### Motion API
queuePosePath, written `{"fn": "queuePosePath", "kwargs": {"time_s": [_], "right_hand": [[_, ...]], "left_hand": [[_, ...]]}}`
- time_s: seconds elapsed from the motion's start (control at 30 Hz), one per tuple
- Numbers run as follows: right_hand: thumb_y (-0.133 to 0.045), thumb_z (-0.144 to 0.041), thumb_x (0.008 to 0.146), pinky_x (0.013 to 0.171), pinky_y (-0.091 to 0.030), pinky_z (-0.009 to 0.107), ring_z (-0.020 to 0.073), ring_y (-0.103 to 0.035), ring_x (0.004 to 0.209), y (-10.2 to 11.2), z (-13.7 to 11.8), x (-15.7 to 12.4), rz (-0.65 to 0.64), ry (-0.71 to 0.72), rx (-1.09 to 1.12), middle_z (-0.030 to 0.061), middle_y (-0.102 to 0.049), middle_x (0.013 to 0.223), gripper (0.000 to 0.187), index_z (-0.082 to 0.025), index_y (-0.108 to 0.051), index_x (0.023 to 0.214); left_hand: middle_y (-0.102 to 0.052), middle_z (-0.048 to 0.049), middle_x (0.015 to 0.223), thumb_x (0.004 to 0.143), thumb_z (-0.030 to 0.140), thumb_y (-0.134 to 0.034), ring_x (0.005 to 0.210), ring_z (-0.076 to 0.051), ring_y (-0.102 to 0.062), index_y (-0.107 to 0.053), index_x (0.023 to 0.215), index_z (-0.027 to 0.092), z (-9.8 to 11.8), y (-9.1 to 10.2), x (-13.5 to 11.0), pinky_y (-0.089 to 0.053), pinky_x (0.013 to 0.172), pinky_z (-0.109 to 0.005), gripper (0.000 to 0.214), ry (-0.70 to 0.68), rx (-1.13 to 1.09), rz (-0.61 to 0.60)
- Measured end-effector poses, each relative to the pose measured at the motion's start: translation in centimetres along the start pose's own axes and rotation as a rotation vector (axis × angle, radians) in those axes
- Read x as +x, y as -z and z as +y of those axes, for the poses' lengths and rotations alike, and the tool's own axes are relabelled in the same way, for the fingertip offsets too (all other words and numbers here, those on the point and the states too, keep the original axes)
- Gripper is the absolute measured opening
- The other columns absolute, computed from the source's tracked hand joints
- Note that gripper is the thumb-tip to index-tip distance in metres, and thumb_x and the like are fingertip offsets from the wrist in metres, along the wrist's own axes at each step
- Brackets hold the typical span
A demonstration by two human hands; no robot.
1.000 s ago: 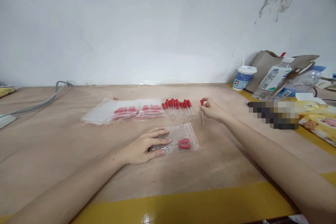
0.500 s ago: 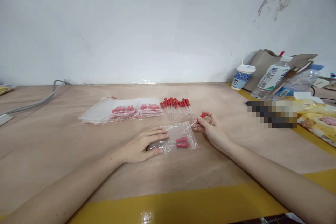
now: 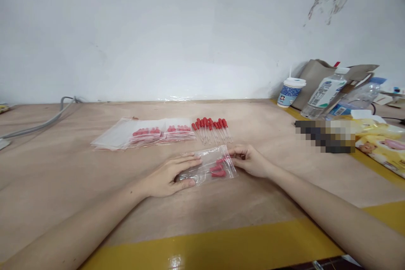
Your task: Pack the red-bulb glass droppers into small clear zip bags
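Observation:
A small clear zip bag point(image 3: 209, 164) lies on the wooden table in front of me, with red-bulbed droppers point(image 3: 217, 170) inside. My left hand point(image 3: 169, 175) lies flat on the bag's left end, fingers stretched out. My right hand point(image 3: 248, 160) is at the bag's open right edge, fingers pinched on a red-bulbed dropper that is partly inside the bag. Behind the bag lies a row of loose droppers point(image 3: 211, 128) with red bulbs.
Filled bags of droppers point(image 3: 161, 133) and empty clear bags point(image 3: 110, 139) lie left of the loose row. At the right stand a paper cup point(image 3: 289, 91), plastic bottles point(image 3: 324, 93), a brown bag point(image 3: 319, 74) and yellow packets point(image 3: 379, 141). A grey cable point(image 3: 47, 122) runs at the left.
My right hand picked a dropper from beside the loose row, brought it back toward me and pushed it into the bag's opening. My left hand stayed pressed on the bag.

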State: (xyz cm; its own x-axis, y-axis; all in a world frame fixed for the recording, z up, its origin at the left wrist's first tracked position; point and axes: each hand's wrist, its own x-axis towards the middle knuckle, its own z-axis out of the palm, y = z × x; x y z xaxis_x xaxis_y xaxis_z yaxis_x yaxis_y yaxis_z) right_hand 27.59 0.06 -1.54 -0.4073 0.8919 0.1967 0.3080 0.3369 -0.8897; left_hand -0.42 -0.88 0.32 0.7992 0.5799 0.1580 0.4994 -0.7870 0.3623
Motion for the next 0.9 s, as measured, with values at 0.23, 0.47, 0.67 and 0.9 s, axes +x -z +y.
{"fn": "queuePosePath", "kwargs": {"time_s": [0.23, 0.47, 0.67, 0.9], "right_hand": [[-0.068, -0.042, 0.064, 0.053, -0.041, 0.023, 0.0103, -0.052, 0.055, -1.9, -0.1, 0.6, 0.102, -0.097, 0.131, 0.0011, -0.061, 0.064, 0.029, -0.015, -0.061, 0.07], [-0.065, -0.042, 0.065, 0.051, -0.04, 0.022, 0.0099, -0.052, 0.055, 0.0, -0.3, 0.7, 0.069, -0.163, 0.095, -0.0001, -0.061, 0.062, 0.028, -0.015, -0.062, 0.072], [-0.065, -0.032, 0.062, 0.053, -0.041, 0.022, 0.0108, -0.053, 0.057, 3.0, 3.0, 4.6, 0.522, -0.225, -0.235, 0.0031, -0.062, 0.067, 0.022, -0.015, -0.059, 0.073], [-0.067, -0.038, 0.059, 0.056, -0.039, 0.022, 0.0135, -0.056, 0.064, 3.3, 2.7, 9.5, 0.568, -0.438, -0.438, 0.0038, -0.062, 0.067, 0.025, -0.015, -0.061, 0.069]], "left_hand": [[-0.04, -0.004, 0.138, 0.087, 0.04, -0.05, 0.128, -0.024, -0.034, -0.037, 0.134, 0.027, -0.1, -0.1, -0.1, -0.032, 0.104, -0.044, 0.051, -0.01, 0.016, 0.013], [-0.038, -0.0036, 0.139, 0.088, 0.041, -0.049, 0.128, -0.023, -0.034, -0.04, 0.133, 0.027, -0.8, -0.6, -0.2, -0.03, 0.105, -0.043, 0.048, -0.032, 0.008, 0.009], [-0.034, -0.0022, 0.141, 0.09, 0.041, -0.044, 0.131, -0.022, -0.029, -0.037, 0.134, 0.027, -0.8, -0.4, -0.1, -0.026, 0.107, -0.041, 0.046, -0.028, 0.028, -0.043], [-0.034, -0.0023, 0.141, 0.093, 0.038, -0.038, 0.132, -0.021, -0.027, -0.037, 0.134, 0.027, -0.1, 0.2, 0.0, -0.026, 0.107, -0.042, 0.042, 0.008, 0.051, -0.089]]}}
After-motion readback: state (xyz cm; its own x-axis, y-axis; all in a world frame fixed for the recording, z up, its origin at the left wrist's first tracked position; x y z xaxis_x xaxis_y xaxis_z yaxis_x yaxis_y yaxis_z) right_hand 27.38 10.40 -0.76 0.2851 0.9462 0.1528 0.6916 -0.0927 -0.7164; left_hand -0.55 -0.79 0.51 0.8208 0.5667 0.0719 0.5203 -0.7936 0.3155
